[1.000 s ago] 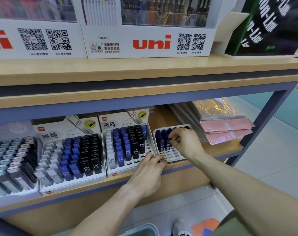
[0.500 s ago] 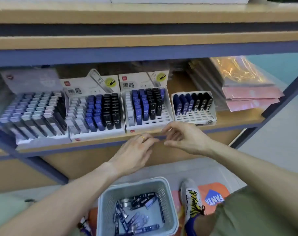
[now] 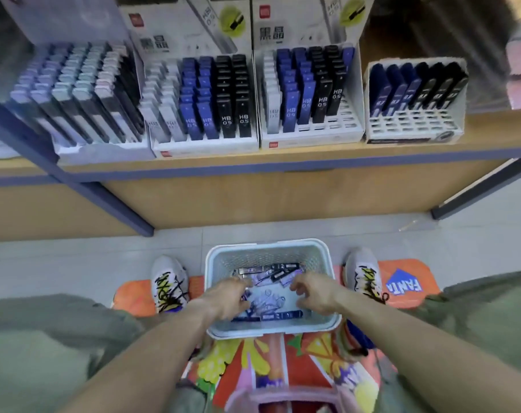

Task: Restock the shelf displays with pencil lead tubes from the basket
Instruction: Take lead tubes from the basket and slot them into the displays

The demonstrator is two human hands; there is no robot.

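Note:
A pale grey basket (image 3: 269, 248) stands on the floor between my feet, with several loose pencil lead tubes (image 3: 268, 275) in it. My left hand (image 3: 226, 296) and my right hand (image 3: 312, 290) both reach down into the basket, fingers curled over the tubes; blur hides whether either grips one. On the shelf above stand display boxes of upright tubes: a small white tray (image 3: 414, 126) at the right with one back row of blue and black tubes, and two bigger boxes (image 3: 309, 135) (image 3: 205, 144) to its left.
A fourth display of grey and black tubes (image 3: 74, 93) sits at the far left. The wooden shelf edge (image 3: 283, 162) runs across the view with blue metal posts (image 3: 74, 186). My two shoes (image 3: 168, 283) flank the basket on a colourful mat (image 3: 402, 281).
My view has tipped down from the shelf to the floor. Both hands have dropped from the shelf's front edge into the basket.

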